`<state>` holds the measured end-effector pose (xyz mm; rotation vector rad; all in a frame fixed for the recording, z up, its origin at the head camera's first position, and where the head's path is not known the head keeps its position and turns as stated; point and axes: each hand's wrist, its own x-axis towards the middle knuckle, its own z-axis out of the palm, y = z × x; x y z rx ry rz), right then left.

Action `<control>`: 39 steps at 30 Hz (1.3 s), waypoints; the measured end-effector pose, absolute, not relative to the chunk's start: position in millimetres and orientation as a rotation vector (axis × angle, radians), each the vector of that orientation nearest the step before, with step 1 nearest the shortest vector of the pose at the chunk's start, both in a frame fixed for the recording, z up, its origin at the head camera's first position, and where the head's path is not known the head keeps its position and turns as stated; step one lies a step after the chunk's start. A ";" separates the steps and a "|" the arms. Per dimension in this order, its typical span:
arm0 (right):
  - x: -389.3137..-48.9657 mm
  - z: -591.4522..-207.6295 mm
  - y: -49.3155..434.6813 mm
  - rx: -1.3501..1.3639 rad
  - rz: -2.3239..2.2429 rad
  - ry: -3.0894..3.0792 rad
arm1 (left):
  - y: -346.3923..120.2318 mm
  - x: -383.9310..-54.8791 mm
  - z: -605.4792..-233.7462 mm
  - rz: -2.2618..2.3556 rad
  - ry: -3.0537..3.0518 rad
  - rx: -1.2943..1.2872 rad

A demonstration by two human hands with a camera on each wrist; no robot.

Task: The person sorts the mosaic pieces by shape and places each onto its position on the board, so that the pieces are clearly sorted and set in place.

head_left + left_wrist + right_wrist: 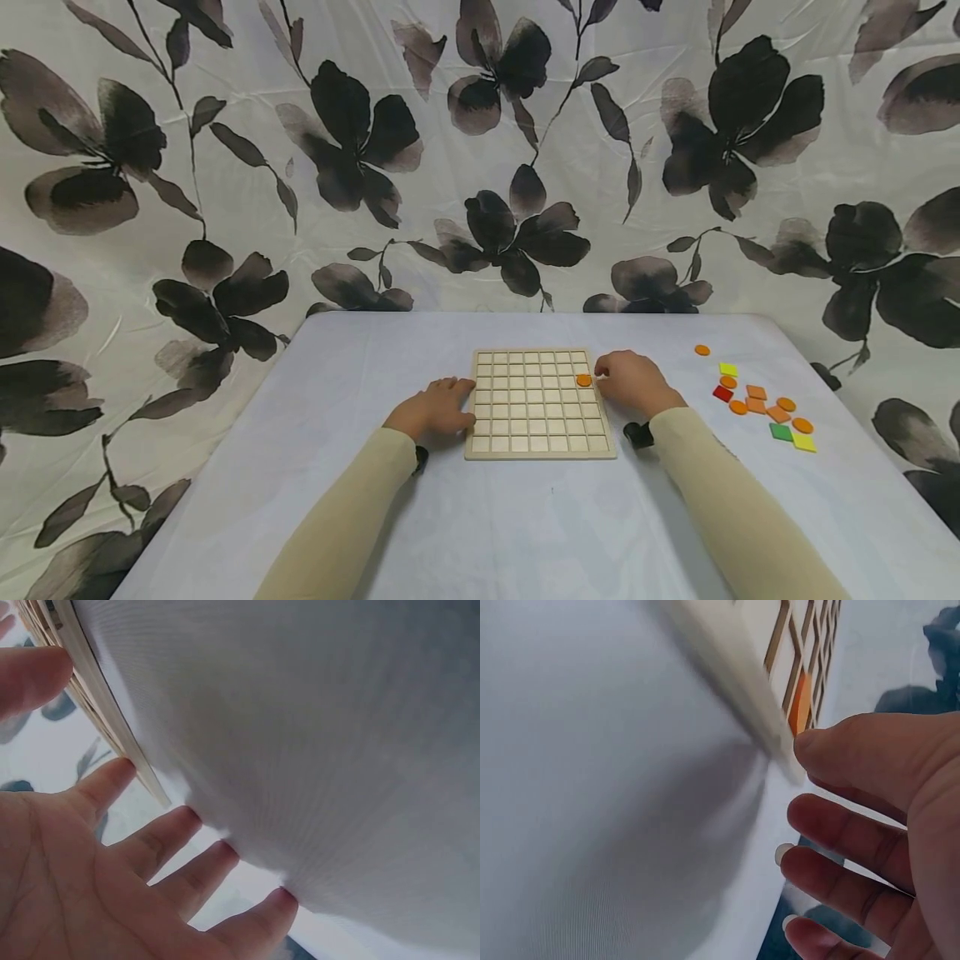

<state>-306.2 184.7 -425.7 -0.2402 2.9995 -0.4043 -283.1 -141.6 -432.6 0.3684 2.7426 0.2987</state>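
A pale wooden grid board lies on the white table. One orange disc sits on it near the right edge, in an upper row. At the board's left edge is my left hand; in the left wrist view its thumb and index finger touch the wooden side while the other fingers spread over the cloth. My right hand is by the right edge, close to the disc. In the right wrist view its thumb is at the board's corner, its fingers are loosely bent, and nothing is held.
To the right lie scattered pieces: several orange discs, orange squares, two yellow squares, a red square and a green square. A flower-printed cloth hangs behind the white table.
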 end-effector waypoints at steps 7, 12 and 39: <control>-308.1 -423.8 210.3 -0.216 -0.379 2.995 | -141.3 -281.8 -429.9 0.305 2.739 0.364; -308.1 -423.3 226.8 -0.157 -0.379 2.979 | -141.2 -282.1 -430.6 0.309 2.738 0.360; -299.1 -421.9 314.7 -0.046 -0.350 3.044 | -140.2 -283.5 -432.3 0.298 2.748 0.343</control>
